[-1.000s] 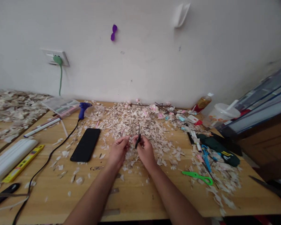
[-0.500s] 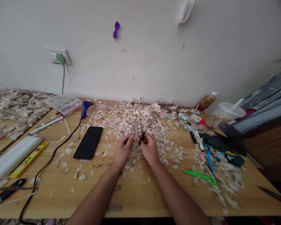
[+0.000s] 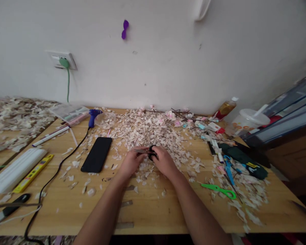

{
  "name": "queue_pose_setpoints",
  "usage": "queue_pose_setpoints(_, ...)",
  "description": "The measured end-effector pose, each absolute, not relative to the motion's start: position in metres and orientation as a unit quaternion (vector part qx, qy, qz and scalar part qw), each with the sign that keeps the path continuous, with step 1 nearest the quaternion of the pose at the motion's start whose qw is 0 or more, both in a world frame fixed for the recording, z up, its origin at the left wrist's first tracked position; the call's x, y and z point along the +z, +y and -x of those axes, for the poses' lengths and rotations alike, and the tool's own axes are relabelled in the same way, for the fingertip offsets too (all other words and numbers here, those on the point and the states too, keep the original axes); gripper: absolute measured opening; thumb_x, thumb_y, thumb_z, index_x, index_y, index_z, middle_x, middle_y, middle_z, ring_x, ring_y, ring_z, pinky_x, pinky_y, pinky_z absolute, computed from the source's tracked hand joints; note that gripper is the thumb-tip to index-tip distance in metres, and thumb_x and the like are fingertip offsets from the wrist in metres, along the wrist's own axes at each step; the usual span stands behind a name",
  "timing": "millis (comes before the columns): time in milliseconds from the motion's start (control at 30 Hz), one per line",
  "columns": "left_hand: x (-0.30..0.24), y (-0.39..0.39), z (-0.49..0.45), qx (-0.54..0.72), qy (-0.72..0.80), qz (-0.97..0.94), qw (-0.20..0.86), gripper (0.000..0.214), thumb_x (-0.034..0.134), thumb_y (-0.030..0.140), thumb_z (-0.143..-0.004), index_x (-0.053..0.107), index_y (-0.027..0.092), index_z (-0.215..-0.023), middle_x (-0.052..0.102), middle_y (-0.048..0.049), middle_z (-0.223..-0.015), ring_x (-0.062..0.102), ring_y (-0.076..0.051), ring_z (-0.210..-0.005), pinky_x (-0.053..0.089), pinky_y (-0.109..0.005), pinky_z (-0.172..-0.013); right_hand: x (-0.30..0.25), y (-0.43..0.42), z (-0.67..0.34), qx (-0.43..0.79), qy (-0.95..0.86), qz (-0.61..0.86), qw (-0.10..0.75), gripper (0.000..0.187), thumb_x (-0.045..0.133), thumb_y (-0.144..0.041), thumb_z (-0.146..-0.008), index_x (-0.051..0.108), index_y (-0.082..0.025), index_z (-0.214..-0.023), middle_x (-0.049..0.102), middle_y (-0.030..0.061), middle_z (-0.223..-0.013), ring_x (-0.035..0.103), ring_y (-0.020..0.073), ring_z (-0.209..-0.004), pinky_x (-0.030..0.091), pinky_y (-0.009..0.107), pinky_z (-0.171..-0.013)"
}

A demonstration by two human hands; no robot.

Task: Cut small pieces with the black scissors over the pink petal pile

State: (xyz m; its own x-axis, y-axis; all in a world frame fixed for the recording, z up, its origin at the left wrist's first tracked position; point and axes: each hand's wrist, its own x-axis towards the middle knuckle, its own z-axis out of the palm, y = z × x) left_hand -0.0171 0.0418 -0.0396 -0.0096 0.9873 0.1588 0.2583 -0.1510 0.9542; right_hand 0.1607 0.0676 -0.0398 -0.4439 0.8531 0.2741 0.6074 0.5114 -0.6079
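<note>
My right hand (image 3: pixel 165 162) is closed on the black handles of a small pair of scissors (image 3: pixel 151 153). Their blades point left, across the fingers of my left hand (image 3: pixel 131 162). That hand is bent into a pinch, and whatever lies between its fingertips is too small to make out. Both hands rest low over the near side of a pile of pale paper-like scraps (image 3: pixel 145 131). Loose bits lie on the wood between my wrists.
Left of my hands lie a black phone (image 3: pixel 96 154), a blue glue gun (image 3: pixel 93 116) with its cord, and a yellow packet (image 3: pixel 33 173). Green scissors (image 3: pixel 218 190), blue scissors (image 3: pixel 228 170) and a lidded cup (image 3: pixel 250 120) are on the right. Pink flowers on twigs (image 3: pixel 170 115) lie behind the pile.
The scissors have swung from pointing away from me to pointing left, their blades now over my left fingers. My right hand has turned with them, and the hands are closer together.
</note>
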Motion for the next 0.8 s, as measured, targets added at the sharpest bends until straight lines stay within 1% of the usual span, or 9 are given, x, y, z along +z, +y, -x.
queue_pose_setpoints(167,-0.031,0.039,0.016,0.457,0.533,-0.567,0.431,0.027,0.066,0.019,-0.074,0.075,0.023,-0.100,0.075,-0.0067,-0.101,0.067,-0.024,-0.091,0.049,-0.038,-0.089,-0.041,0.069,-0.161,0.227,-0.823,0.442,0.276,0.020,0.055,-0.005,-0.082,0.060,-0.019,-0.095,0.061,0.0057,-0.096,0.055,0.0197,-0.095,0.044,0.030,-0.084)
queue_pose_setpoints(300,-0.032,0.039,0.016,0.459,0.510,-0.565,0.458,0.031,0.066,0.019,-0.073,0.074,0.022,-0.102,0.074,-0.0071,-0.102,0.068,-0.024,-0.090,0.051,-0.037,-0.086,-0.043,0.068,-0.160,0.222,-0.827,0.438,0.273,0.023,0.055,-0.004,-0.082,0.060,-0.019,-0.099,0.061,0.0066,-0.100,0.055,0.0209,-0.100,0.044,0.031,-0.088)
queue_pose_setpoints(433,-0.037,0.041,0.016,0.457,0.502,-0.577,0.453,0.033,0.066,0.019,-0.072,0.073,0.023,-0.103,0.074,-0.0070,-0.103,0.068,-0.024,-0.090,0.051,-0.037,-0.086,-0.041,0.067,-0.160,0.224,-0.832,0.435,0.262,0.023,0.055,-0.005,-0.083,0.060,-0.020,-0.100,0.062,0.0066,-0.102,0.055,0.0204,-0.101,0.044,0.031,-0.089)
queue_pose_setpoints(533,-0.039,0.042,0.017,0.446,0.502,-0.602,0.433,0.034,0.063,0.017,-0.073,0.074,0.023,-0.104,0.074,-0.0072,-0.101,0.067,-0.024,-0.090,0.051,-0.037,-0.086,-0.040,0.068,-0.161,0.223,-0.831,0.440,0.256,0.020,0.055,-0.006,-0.082,0.060,-0.020,-0.095,0.062,0.0062,-0.098,0.055,0.0200,-0.098,0.044,0.031,-0.087)
queue_pose_setpoints(600,-0.040,0.042,0.016,0.446,0.502,-0.611,0.419,0.032,0.062,0.015,-0.073,0.074,0.023,-0.100,0.074,-0.0072,-0.097,0.066,-0.024,-0.091,0.050,-0.037,-0.087,-0.041,0.070,-0.162,0.215,-0.831,0.444,0.259,0.018,0.055,-0.007,-0.082,0.060,-0.020,-0.093,0.062,0.0060,-0.095,0.055,0.0202,-0.095,0.044,0.030,-0.085)
queue_pose_setpoints(633,-0.040,0.042,0.016,0.452,0.504,-0.605,0.419,0.028,0.062,0.015,-0.073,0.075,0.022,-0.097,0.074,-0.0068,-0.093,0.066,-0.023,-0.090,0.050,-0.036,-0.086,-0.041,0.071,-0.163,0.211,-0.826,0.449,0.268,0.017,0.055,-0.007,-0.082,0.060,-0.019,-0.093,0.062,0.0059,-0.094,0.056,0.0204,-0.094,0.044,0.030,-0.083)
queue_pose_setpoints(700,-0.041,0.042,0.014,0.478,0.508,-0.558,0.449,0.023,0.066,0.018,-0.072,0.074,0.021,-0.093,0.072,-0.0052,-0.086,0.065,-0.020,-0.081,0.050,-0.032,-0.078,-0.043,0.072,-0.164,0.212,-0.801,0.468,0.308,0.015,0.055,-0.010,-0.082,0.060,-0.019,-0.093,0.062,0.0062,-0.092,0.056,0.0206,-0.091,0.044,0.030,-0.082)
queue_pose_setpoints(767,-0.042,0.042,0.012,0.530,0.499,-0.461,0.508,0.026,0.072,0.024,-0.070,0.072,0.019,-0.096,0.070,-0.0028,-0.081,0.062,-0.015,-0.073,0.050,-0.027,-0.070,-0.045,0.073,-0.164,0.232,-0.762,0.489,0.356,0.012,0.053,-0.016,-0.085,0.060,-0.019,-0.095,0.062,0.0062,-0.090,0.058,0.0203,-0.087,0.044,0.029,-0.079)
queue_pose_setpoints(800,-0.042,0.042,0.011,0.557,0.487,-0.405,0.537,0.030,0.075,0.027,-0.069,0.071,0.019,-0.097,0.069,-0.0018,-0.080,0.062,-0.014,-0.071,0.049,-0.026,-0.069,-0.046,0.072,-0.163,0.246,-0.746,0.496,0.370,0.012,0.052,-0.020,-0.087,0.060,-0.019,-0.096,0.063,0.0062,-0.090,0.058,0.0200,-0.086,0.045,0.029,-0.077)
